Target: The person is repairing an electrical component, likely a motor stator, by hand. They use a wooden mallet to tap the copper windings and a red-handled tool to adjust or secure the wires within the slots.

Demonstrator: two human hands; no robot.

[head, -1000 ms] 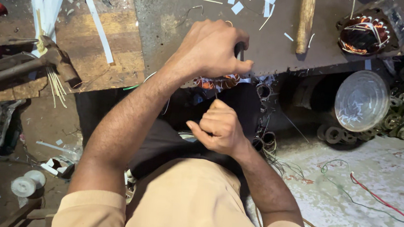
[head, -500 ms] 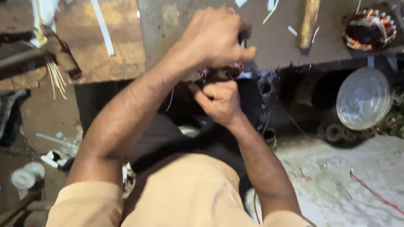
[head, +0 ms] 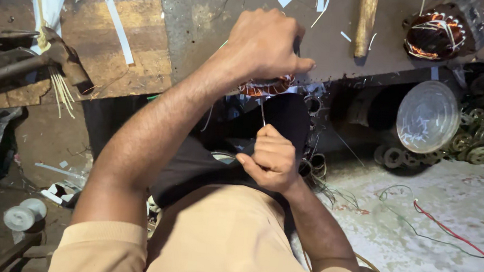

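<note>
Gripping a copper-wound coil [head: 268, 87], left hand [head: 265, 44]; right hand [head: 271, 158] pinches wire [head: 263, 113] above littered workbench [head: 205, 14].

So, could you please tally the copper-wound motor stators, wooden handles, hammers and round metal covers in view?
Copper-wound motor stators: 2, one under the left hand, one top right
Wooden handles: 1
Hammers: 1
Round metal covers: 1
Total: 5

Noted on the grey desk [head: 205, 14]: wooden hammer handle [head: 366, 17], copper-wound stator [head: 439, 33], white paper strips [head: 114, 16]; round metal cover [head: 428, 116] below.
</note>
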